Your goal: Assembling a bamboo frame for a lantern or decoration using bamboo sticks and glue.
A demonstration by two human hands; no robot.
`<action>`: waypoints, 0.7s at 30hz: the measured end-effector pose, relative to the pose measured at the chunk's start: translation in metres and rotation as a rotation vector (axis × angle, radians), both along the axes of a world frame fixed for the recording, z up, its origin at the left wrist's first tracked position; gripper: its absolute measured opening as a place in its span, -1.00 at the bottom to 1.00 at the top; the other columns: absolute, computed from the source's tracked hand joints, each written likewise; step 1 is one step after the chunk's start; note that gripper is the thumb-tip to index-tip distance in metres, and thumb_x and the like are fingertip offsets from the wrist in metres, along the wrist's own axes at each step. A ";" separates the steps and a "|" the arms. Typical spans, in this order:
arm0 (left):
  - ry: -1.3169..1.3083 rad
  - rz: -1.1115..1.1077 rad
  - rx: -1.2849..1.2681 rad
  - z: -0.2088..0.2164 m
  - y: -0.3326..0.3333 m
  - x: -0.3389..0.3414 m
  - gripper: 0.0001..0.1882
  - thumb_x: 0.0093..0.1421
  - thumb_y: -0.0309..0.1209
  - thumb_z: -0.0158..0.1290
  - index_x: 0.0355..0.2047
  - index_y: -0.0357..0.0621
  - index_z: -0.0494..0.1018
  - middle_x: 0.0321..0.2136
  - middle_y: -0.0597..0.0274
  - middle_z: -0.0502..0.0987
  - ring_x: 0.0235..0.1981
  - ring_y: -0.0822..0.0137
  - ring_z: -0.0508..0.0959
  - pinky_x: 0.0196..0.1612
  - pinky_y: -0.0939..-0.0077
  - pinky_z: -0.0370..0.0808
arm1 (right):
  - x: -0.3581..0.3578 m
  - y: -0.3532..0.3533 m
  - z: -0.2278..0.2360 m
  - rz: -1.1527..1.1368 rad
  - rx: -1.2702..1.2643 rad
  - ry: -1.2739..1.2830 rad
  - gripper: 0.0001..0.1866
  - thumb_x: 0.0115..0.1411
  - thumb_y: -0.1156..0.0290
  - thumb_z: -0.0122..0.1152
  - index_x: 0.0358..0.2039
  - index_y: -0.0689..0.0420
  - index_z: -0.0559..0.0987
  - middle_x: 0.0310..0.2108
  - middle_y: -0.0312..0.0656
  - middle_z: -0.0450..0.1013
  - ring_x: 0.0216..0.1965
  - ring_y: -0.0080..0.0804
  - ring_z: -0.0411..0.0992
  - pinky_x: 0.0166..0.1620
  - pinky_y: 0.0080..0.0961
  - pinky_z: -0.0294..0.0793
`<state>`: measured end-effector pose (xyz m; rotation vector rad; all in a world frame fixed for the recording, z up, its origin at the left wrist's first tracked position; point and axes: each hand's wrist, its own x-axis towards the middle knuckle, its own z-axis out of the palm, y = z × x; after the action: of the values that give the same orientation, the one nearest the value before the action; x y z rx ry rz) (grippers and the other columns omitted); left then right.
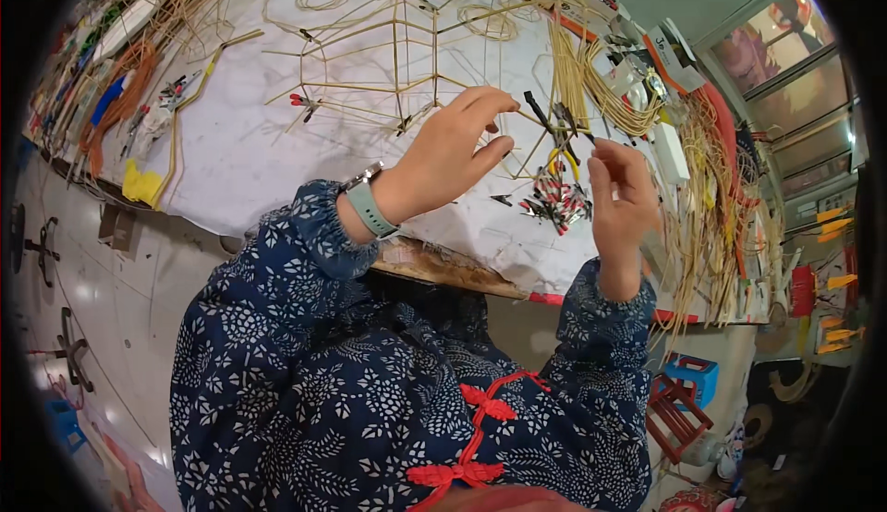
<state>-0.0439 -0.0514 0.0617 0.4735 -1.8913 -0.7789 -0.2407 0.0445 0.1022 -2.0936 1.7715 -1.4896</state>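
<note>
My left hand (443, 156), with a watch on its wrist, hovers over the near side of a frame of thin bamboo strips (397, 50). Its thumb and fingers are apart, with nothing seen between them. To the right, my right hand (626, 198) is raised with fingers curled and thumb close to the fingertips; whatever it pinches, if anything, is too small to make out. Between the hands lie black-handled pliers (552, 119), yellow-handled pliers (561, 163) and a pile of small red-and-black clips (559, 202). Similar clips (304, 103) grip the frame's joints.
A white-covered table (231, 161) spreads before me. Bundled bamboo strips (568, 68) and coiled strips (624, 96) lie at the right, loose strands (702, 216) hanging past the edge. Tools and brown bundled strands (125, 101) crowd the left. A blue stool (691, 378) stands below right.
</note>
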 end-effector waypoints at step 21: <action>0.077 0.259 -0.153 -0.019 -0.007 -0.032 -0.65 0.03 -0.22 0.24 -0.30 -0.10 0.37 -0.35 0.18 0.42 -0.41 0.08 0.51 -0.46 0.29 0.46 | 0.060 -0.055 0.073 -0.048 0.409 0.876 -0.88 0.11 0.38 0.24 -0.36 0.11 0.63 -0.56 -0.09 0.50 -0.53 -0.19 0.50 -0.47 -0.37 0.43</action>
<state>-0.0757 -0.0585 0.0422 0.5704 -1.7591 -0.4717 -0.1803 -0.0104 0.1748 -2.6359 2.0821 -0.0966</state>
